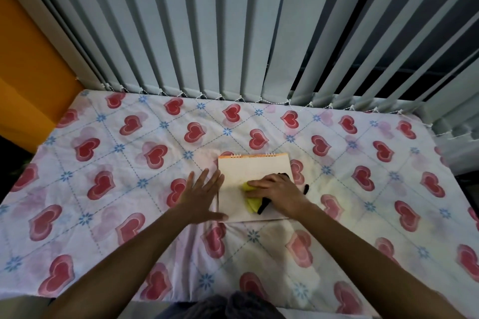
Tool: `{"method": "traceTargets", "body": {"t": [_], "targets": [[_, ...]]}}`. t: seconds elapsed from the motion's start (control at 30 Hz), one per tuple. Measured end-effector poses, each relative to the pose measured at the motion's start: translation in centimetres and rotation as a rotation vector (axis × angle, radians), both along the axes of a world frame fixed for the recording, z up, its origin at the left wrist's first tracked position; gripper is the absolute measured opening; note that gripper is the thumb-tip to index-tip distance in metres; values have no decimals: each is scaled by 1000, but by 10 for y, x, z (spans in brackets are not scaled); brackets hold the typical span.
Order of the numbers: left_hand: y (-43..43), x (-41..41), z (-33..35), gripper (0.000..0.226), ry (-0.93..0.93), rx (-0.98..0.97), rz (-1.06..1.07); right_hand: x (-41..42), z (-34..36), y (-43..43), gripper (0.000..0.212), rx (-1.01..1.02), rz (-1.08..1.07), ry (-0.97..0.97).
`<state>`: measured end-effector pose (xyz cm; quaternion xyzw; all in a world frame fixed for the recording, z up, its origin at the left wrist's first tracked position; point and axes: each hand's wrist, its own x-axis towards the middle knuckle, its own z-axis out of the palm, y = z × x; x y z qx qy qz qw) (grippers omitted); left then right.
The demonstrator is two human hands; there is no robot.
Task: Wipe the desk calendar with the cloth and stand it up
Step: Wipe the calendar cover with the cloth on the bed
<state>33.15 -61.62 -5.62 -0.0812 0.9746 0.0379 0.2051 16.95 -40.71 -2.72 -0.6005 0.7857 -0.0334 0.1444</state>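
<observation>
The desk calendar [248, 171], cream with an orange spiral-bound top edge, lies flat on the table in the middle of the view. My right hand [277, 190] presses a yellow and black cloth [252, 202] onto the calendar's right half, and most of the cloth is hidden under the hand. My left hand [202, 194] lies flat with straight, spread fingers at the calendar's left edge, its thumb reaching onto the lower left corner.
The table wears a white cloth printed with red hearts and blue flowers [129, 163]. Grey vertical blinds [233, 33] hang along the far edge. An orange wall [28, 80] stands at the left. My lap shows at the near edge.
</observation>
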Motion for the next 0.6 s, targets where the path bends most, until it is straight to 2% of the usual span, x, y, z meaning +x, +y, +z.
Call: {"method": "traceTargets", "body": {"t": [0.1,0.2,0.33,0.43,0.53,0.6], "targets": [[-14,-3,6,104,-18,-14,-56,-22,1,34,69,18,-94,-18],[-16,-5,9,103,-32,29,-70,-24,2,43,66,4,-156,-32],[-17,-5,2,96,-11,29,-80,6,3,14,60,-45,-53,-36],[-17,-4,-3,74,36,-31,-91,38,-1,-14,50,-43,44,-102],[-15,-2,-7,56,85,-70,-129,56,-8,-22,58,-85,83,-117],[-14,-1,-6,55,105,-51,-76,53,-6,-11,63,-76,131,-123]]}}
